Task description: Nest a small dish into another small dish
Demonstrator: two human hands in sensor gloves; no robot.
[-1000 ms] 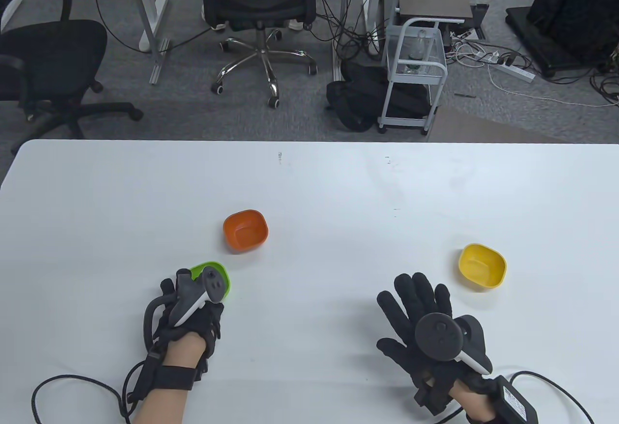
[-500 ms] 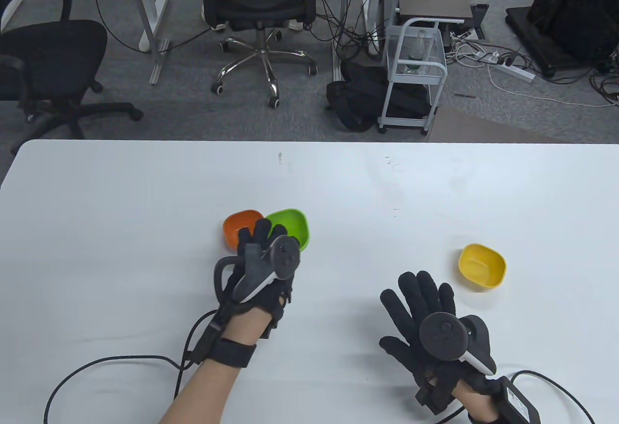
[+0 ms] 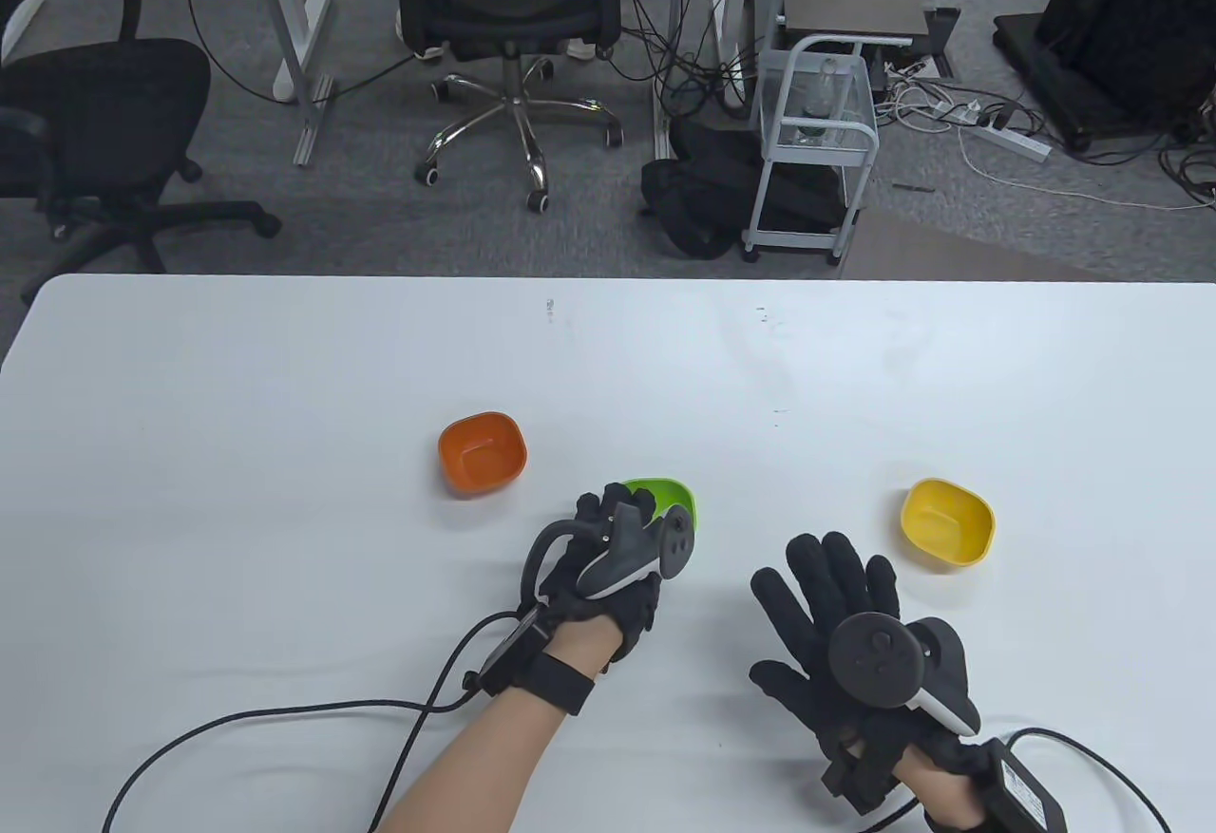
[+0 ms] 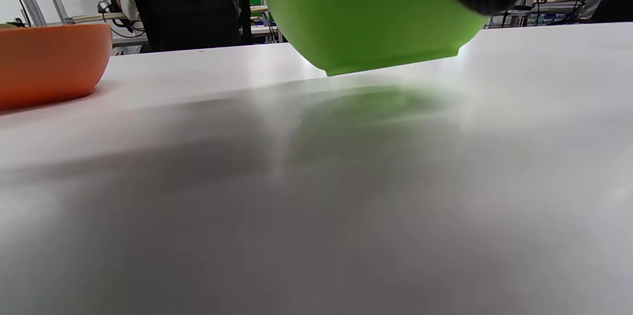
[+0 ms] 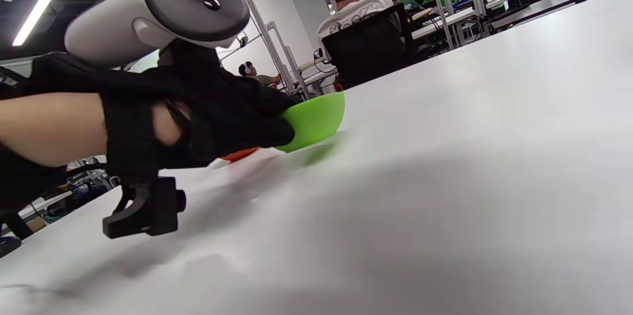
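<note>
Smooth white table (image 3: 285, 377) with rounded corners, faintly scuffed near its far edge, standing on grey carpet (image 3: 361, 197). Beyond it, two black swivel office chairs (image 3: 508, 16), a white wire trolley (image 3: 812, 149), a black bag on the floor (image 3: 698, 197), a white power strip (image 3: 1007, 141) amid tangled cables. Seated people and a green wall in the background of the right wrist view; a number on a white post there, too small to read with confidence. Left hand (image 3: 608, 567) in a black sensor glove, gripping the small lime-green plastic dish (image 3: 670, 498) by its near rim, fingers curled over the edge and into the bowl. Dish held clear of the table with its base slightly tilted, a green-tinted shadow below it in the left wrist view (image 4: 366, 13). Small orange plastic dish (image 3: 482, 453) resting upright to the left, apart from the green one. Small yellow plastic dish (image 3: 947, 522) upright on the right side of the table, near the right hand (image 3: 855, 615). Right hand flat, palm down, fingers spread and holding nothing.
</note>
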